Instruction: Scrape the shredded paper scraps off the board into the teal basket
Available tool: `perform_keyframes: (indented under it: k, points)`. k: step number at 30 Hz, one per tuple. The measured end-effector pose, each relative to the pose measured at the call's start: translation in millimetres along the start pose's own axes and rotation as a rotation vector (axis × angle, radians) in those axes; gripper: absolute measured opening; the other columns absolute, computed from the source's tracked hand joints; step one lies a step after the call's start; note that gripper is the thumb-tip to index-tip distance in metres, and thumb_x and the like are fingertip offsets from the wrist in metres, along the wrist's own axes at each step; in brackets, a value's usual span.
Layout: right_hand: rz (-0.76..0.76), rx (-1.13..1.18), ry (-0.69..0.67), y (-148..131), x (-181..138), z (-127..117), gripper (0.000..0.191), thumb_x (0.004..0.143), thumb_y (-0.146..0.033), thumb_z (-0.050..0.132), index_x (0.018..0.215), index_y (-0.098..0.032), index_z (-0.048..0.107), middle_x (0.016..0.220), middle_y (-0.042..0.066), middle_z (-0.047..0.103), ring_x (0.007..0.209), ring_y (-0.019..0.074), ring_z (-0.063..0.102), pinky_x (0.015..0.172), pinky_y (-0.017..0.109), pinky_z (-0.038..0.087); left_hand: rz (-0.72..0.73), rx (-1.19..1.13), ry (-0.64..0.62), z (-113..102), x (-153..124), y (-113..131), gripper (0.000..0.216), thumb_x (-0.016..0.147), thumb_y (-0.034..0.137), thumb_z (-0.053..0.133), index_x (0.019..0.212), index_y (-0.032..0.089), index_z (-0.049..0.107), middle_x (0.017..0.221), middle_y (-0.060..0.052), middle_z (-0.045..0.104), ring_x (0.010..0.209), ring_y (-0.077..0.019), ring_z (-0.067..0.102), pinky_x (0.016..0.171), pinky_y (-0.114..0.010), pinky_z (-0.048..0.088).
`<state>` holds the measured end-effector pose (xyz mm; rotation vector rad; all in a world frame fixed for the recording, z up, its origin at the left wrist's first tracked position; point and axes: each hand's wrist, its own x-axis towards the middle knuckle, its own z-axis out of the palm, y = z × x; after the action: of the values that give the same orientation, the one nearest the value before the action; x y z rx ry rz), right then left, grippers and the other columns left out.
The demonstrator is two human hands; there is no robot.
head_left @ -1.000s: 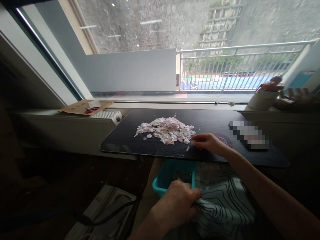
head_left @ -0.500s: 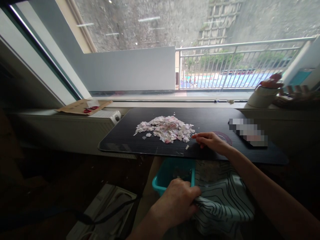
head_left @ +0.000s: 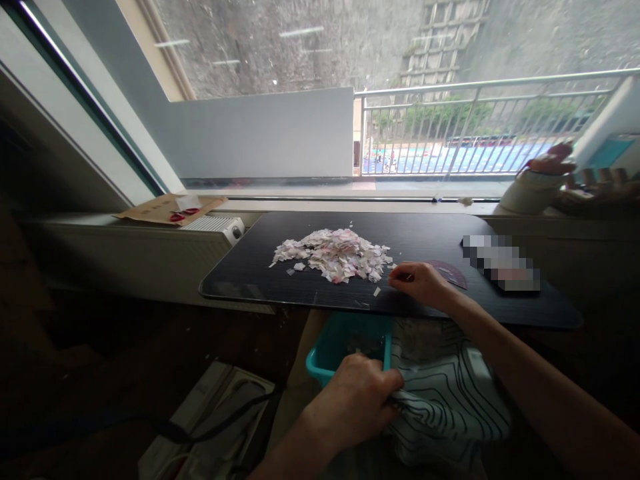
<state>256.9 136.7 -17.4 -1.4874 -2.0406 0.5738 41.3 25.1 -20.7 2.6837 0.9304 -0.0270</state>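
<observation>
A heap of small torn paper scraps (head_left: 340, 255) lies on the dark table (head_left: 250, 280). Just right of the heap, my right hand (head_left: 423, 283) rests low over the tabletop with its fingers curled in a pinch; whatever they hold, if anything, is hidden. A pink protractor (head_left: 453, 273) lies beyond that hand. Below the table's front edge, my left hand (head_left: 355, 393) is closed on a bunched edge of the striped cloth (head_left: 445, 400). It also sits against the near rim of a teal plastic basket (head_left: 316, 363), whose contents are dark and unclear.
A blurred-out flat object (head_left: 503, 263) lies on the table's right side. Behind are the windowsill, a radiator (head_left: 215, 227), and red-handled scissors (head_left: 184, 215) on brown paper (head_left: 150, 212). A white box (head_left: 210, 420) with a strap is on the floor at lower left.
My right fingers have curled in more, drawing back slightly from the heap's edge. My left hand keeps its grip on the cloth. The whole view has shifted a little.
</observation>
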Motion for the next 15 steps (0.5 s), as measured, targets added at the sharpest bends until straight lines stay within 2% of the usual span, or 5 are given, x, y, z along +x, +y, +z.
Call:
perform_keyframes:
  k: [3,6,8,12,15]
  points:
    - [-0.098,-0.154,-0.069,-12,-1,-9,0.035,0.087,-0.039,0.044,0.081,-0.018,0.071,0.079,0.004,0.066,0.068,0.0153,0.058,0.063,0.025,0.040,0.011,-0.003,-0.018,-1,1,0,0.017,0.079,0.032,0.066,0.090,0.022,0.060,0.077,-0.001,0.063,0.074,-0.0215,0.062,0.070,-0.028,0.044]
    - [-0.154,-0.264,-0.073,-25,0,-12,0.029,0.087,-0.031,0.045,0.093,-0.019,0.071,0.088,0.006,0.066,0.073,0.0157,0.059,0.067,0.025,0.040,0.015,-0.001,-0.017,-1,1,-1,0.017,0.080,0.034,0.065,0.091,0.021,0.061,0.076,-0.002,0.064,0.073,-0.0219,0.061,0.071,-0.029,0.044]
    - [-0.215,-0.322,-0.132,-34,2,-12,0.025,0.085,-0.024,0.048,0.097,-0.020,0.070,0.094,0.006,0.066,0.077,0.0159,0.060,0.069,0.024,0.040,0.019,0.004,-0.015,-1,0,-1,0.018,0.081,0.034,0.065,0.092,0.021,0.061,0.076,-0.002,0.064,0.073,-0.0220,0.061,0.071,-0.030,0.044]
    - [-0.329,-0.478,-0.357,-56,9,-8,0.022,0.082,-0.014,0.049,0.085,-0.017,0.071,0.091,0.009,0.067,0.077,0.0184,0.060,0.066,0.026,0.039,0.029,0.004,-0.018,-1,1,-1,0.020,0.081,0.033,0.064,0.096,0.021,0.060,0.081,-0.001,0.065,0.075,-0.0224,0.061,0.072,-0.030,0.044]
    - [-0.340,-0.588,-0.389,-67,15,-2,0.023,0.081,-0.009,0.048,0.077,-0.013,0.070,0.085,0.013,0.067,0.074,0.0211,0.060,0.066,0.029,0.039,0.033,0.006,-0.017,-2,1,0,0.019,0.082,0.031,0.063,0.097,0.021,0.060,0.082,-0.001,0.065,0.078,-0.0231,0.062,0.073,-0.031,0.044]
